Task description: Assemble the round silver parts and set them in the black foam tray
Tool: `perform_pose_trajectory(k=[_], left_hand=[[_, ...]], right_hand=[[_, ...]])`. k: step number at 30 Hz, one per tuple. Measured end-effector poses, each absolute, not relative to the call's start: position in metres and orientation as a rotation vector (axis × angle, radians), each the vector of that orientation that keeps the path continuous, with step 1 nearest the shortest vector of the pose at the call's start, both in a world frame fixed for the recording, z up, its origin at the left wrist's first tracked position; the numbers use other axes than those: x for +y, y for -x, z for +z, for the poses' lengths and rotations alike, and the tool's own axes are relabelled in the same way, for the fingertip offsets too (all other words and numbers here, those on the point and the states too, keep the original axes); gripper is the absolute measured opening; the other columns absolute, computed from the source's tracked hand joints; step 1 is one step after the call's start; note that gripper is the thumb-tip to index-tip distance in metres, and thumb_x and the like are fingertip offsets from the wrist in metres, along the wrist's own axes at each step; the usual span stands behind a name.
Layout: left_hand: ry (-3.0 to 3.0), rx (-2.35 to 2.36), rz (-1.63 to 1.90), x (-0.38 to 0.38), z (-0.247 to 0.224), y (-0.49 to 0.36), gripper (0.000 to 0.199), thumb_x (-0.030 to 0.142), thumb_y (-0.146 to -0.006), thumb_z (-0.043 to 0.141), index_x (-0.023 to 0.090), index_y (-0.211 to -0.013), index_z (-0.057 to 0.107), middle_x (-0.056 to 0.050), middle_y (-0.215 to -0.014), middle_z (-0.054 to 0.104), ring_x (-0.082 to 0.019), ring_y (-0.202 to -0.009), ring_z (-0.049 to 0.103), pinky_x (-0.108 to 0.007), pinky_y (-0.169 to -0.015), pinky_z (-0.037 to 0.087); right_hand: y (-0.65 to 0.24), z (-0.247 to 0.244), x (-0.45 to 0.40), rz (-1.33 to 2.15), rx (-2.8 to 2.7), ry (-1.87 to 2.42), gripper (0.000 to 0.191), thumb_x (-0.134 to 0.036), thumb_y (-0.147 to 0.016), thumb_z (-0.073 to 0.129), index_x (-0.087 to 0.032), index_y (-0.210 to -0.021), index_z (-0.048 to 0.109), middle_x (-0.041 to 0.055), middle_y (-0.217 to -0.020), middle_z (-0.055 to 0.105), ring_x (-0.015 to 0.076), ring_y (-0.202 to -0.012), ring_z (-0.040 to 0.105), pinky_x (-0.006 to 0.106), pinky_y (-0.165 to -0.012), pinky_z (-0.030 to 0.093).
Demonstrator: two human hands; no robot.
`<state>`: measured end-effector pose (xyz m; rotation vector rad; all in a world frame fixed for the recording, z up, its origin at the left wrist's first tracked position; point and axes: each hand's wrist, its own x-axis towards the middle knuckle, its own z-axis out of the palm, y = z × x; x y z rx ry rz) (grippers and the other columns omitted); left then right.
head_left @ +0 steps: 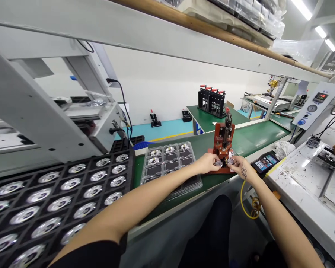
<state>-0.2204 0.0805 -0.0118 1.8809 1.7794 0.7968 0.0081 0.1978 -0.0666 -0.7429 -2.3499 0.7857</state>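
Note:
A red toggle-clamp fixture (218, 131) stands upright on the green bench (247, 138) in front of me. My left hand (207, 163) is at the left of its base, fingers closed on a small round silver-rimmed part (218, 163). On the other side of the base, my right hand (239, 166) pinches a second round silver-rimmed part (230, 161). The two parts are close together, low before the clamp; their fine details are too small to make out. A clear plastic tray (195, 163) beside my left forearm holds several round silver pieces in its upper pockets.
Black compartment trays (99, 169) with several shiny round parts fill the left. A calculator-like keypad device (265, 163) is right of my right hand, near a yellow coiled hose (256, 204). A shelf beam (156, 48) crosses overhead. Black clamp fixtures (211, 101) stand on a farther table.

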Motion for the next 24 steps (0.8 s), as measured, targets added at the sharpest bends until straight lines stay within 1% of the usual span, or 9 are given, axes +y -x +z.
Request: perform_pose_trajectory(k=[4,6,10,14,16,18,20,22,24], left_hand=[[-1.832,1.825,0.859,0.04,0.01,0.256,0.032,0.04,-0.076,0.08,0.019,-0.1,0.079,-0.004,-0.089,0.072,-0.021,-0.077,0.068,-0.03,-0.071,0.051],[-1.714,1.809,0.932,0.019,0.023,0.275,0.04,0.046,-0.078,0.08,0.019,-0.108,0.077,-0.006,-0.095,0.073,-0.021,-0.08,0.069,-0.032,-0.072,0.054],[-1.316,1.65,1.099,-0.019,0.041,0.298,0.051,0.048,-0.074,0.088,0.019,-0.112,0.069,-0.002,-0.081,0.073,-0.02,-0.074,0.072,-0.035,-0.073,0.059],[-1.04,1.526,1.365,-0.06,0.055,0.306,0.052,0.04,-0.068,0.096,0.021,-0.11,0.07,-0.002,-0.086,0.073,-0.018,-0.073,0.073,-0.037,-0.075,0.064],[-0.935,1.53,1.454,-0.083,0.061,0.31,0.05,0.037,-0.069,0.096,0.024,-0.112,0.072,-0.002,-0.087,0.073,-0.019,-0.075,0.074,-0.036,-0.073,0.065],[-0.886,1.587,1.539,-0.103,0.067,0.314,0.05,0.038,-0.07,0.097,0.025,-0.113,0.074,-0.003,-0.09,0.074,-0.021,-0.078,0.075,-0.035,-0.072,0.065],[-0.917,1.689,1.594,-0.118,0.072,0.318,0.05,0.041,-0.07,0.097,0.026,-0.113,0.075,-0.005,-0.096,0.075,-0.022,-0.08,0.076,-0.036,-0.072,0.065],[-1.008,1.816,1.583,-0.128,0.076,0.319,0.051,0.046,-0.072,0.095,0.025,-0.114,0.075,-0.006,-0.1,0.077,-0.023,-0.08,0.076,-0.037,-0.073,0.066],[-1.109,1.937,1.528,-0.136,0.079,0.318,0.051,0.051,-0.076,0.091,0.024,-0.116,0.073,-0.006,-0.095,0.077,-0.024,-0.08,0.076,-0.039,-0.077,0.066]], right_hand=[[0.019,-0.066,0.209,0.788,-2.477,0.644,0.031,-0.04,-0.101,0.074,-0.017,-0.123,0.071,0.0086,-0.121,0.071,0.022,-0.102,0.071,0.042,-0.091,0.062],[0.029,-0.062,0.212,0.799,-2.507,0.598,0.03,-0.034,-0.094,0.081,-0.018,-0.118,0.076,0.0075,-0.117,0.073,0.023,-0.102,0.071,0.042,-0.094,0.061],[0.039,-0.052,0.21,0.831,-2.512,0.517,0.033,-0.025,-0.08,0.088,-0.023,-0.113,0.082,0.0068,-0.113,0.076,0.0259,-0.104,0.071,0.039,-0.096,0.058],[0.026,-0.039,0.21,0.824,-2.466,0.527,0.023,-0.036,-0.079,0.089,-0.021,-0.094,0.082,0.006,-0.097,0.078,0.0232,-0.086,0.072,0.034,-0.082,0.06],[0.015,-0.024,0.22,0.786,-2.388,0.608,0.036,-0.055,-0.087,0.079,-0.02,-0.081,0.078,0.0056,-0.079,0.075,0.0223,-0.073,0.069,0.033,-0.072,0.059],[0.008,0.001,0.237,0.721,-2.257,0.71,0.06,-0.071,-0.101,0.054,-0.018,-0.08,0.075,0.0085,-0.074,0.073,0.0248,-0.075,0.071,0.037,-0.074,0.06],[0.014,0.038,0.256,0.658,-2.11,0.782,0.081,-0.076,-0.108,0.025,-0.015,-0.099,0.077,0.0151,-0.091,0.078,0.029,-0.096,0.075,0.042,-0.088,0.06],[0.036,0.081,0.269,0.664,-2.059,0.777,0.09,-0.08,-0.107,0.019,-0.011,-0.123,0.075,0.0192,-0.11,0.08,0.0312,-0.115,0.075,0.044,-0.097,0.058],[0.064,0.124,0.272,0.772,-2.076,0.662,0.104,-0.084,-0.104,0.014,-0.001,-0.132,0.071,0.0225,-0.105,0.08,0.0319,-0.107,0.08,0.044,-0.087,0.061]])
